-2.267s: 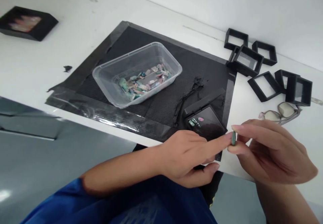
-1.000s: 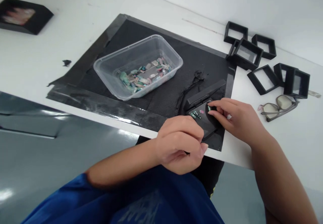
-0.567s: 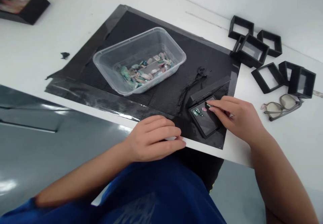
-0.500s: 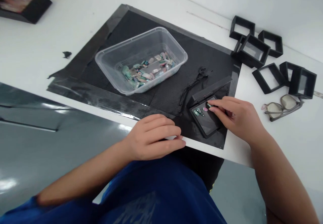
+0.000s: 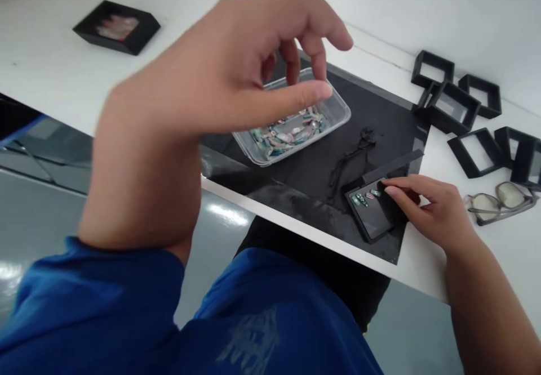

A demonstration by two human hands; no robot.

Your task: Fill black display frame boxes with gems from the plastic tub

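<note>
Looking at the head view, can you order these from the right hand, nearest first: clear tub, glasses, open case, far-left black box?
1. Open case: at the right hand.
2. Glasses: right of it.
3. Clear tub: left, on the black mat.
4. Black box: far left.

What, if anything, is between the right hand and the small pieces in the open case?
Nothing visible: the right hand is at the far right part of the case, close beside the pieces. The raised lid stands along the far edge, not between them, and the left hand is well off to the left.
</note>
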